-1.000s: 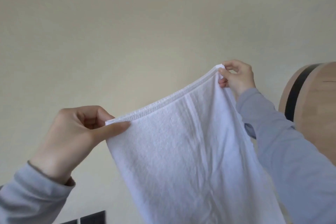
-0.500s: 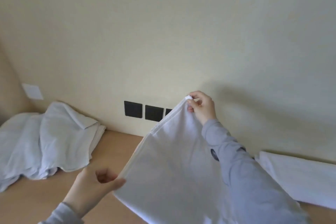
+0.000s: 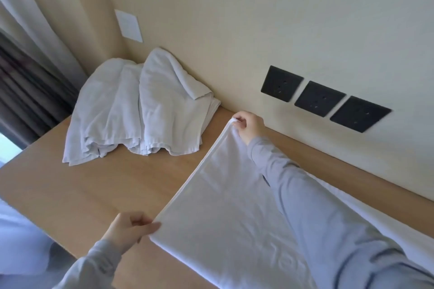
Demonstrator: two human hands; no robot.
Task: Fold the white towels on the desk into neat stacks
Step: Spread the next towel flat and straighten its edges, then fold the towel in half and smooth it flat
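Observation:
A white towel [image 3: 225, 213] is stretched low over the wooden desk [image 3: 98, 185], its near part lying on the wood. My left hand [image 3: 130, 227] pinches its near corner between thumb and fingers. My right hand [image 3: 249, 125] pinches the far corner, close to the wall. A heap of unfolded white towels [image 3: 141, 110] lies at the desk's far left corner against the wall. More white towel cloth [image 3: 366, 213] lies on the desk at the right, partly hidden by my right sleeve.
Three black wall sockets [image 3: 319, 98] sit on the wall just above the desk's back edge. A white wall plate [image 3: 128, 25] is above the heap. Curtains [image 3: 30, 58] hang at the left. The desk's left edge runs beside white bedding [image 3: 16, 246].
The towel, held high in front of the wall before, has come down onto the desk with both hands still on its corners. The view has tilted down, showing desk and heap.

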